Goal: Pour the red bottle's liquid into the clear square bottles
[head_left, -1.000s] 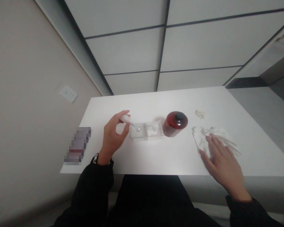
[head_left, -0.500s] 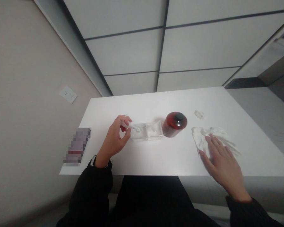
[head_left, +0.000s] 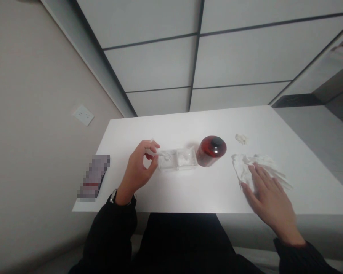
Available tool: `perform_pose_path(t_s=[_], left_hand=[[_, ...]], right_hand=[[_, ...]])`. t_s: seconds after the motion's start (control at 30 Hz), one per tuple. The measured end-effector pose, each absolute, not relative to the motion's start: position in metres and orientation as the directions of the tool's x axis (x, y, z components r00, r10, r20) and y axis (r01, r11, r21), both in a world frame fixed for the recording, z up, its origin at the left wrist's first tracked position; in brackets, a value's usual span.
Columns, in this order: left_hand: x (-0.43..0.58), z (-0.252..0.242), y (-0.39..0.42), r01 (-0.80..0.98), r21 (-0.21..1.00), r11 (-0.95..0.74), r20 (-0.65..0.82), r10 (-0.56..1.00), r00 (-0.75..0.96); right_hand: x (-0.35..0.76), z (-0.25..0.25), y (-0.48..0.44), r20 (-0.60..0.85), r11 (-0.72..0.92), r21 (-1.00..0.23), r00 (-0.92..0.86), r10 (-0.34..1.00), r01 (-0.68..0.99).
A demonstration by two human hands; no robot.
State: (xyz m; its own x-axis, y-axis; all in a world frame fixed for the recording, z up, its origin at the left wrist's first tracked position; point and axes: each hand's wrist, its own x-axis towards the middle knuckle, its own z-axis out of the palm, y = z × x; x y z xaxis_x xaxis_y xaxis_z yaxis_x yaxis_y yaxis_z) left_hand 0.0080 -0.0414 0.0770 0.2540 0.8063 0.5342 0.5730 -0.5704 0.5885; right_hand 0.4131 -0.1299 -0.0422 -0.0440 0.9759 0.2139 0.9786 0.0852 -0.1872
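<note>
Beside a clear two-part container [head_left: 186,158] on the white table, my left hand [head_left: 141,163] pinches a thin whitish stick [head_left: 160,154]. The stick's far end reaches over the container's left compartment, which holds something clear that I cannot make out. My right hand [head_left: 270,198] lies with its fingers spread on a crumpled white tissue [head_left: 241,167]. Between the container and the tissue stands a reddish-brown bottle [head_left: 210,154] with a black cap, close to the container's right end.
A small crumpled whitish piece [head_left: 241,139] lies behind the tissue. At the table's left edge is a blurred flat purplish object [head_left: 93,177]. The white table [head_left: 171,198] meets a panelled wall at the back, and a wall with a socket [head_left: 84,115] rises on the left.
</note>
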Motion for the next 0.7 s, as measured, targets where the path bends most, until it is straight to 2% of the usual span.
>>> perform_pose_path(t_s=[0.2, 0.5, 0.7], left_hand=[[0.008, 0.076, -0.041, 0.572, 0.613, -0.545, 0.544, 0.816, 0.195], [0.005, 0.071, -0.038, 0.526, 0.677, -0.514, 0.457, 0.854, 0.247], [0.006, 0.062, -0.039, 0.462, 0.795, -0.393, 0.424, 0.905, 0.039]], right_hand=[[0.413, -0.042, -0.130, 0.213, 0.086, -0.192, -0.044, 0.976, 0.978], [0.413, -0.043, -0.129, 0.217, 0.084, -0.177, -0.044, 0.975, 0.981], [0.414, -0.044, -0.130, 0.218, 0.086, -0.190, -0.044, 0.975, 0.978]])
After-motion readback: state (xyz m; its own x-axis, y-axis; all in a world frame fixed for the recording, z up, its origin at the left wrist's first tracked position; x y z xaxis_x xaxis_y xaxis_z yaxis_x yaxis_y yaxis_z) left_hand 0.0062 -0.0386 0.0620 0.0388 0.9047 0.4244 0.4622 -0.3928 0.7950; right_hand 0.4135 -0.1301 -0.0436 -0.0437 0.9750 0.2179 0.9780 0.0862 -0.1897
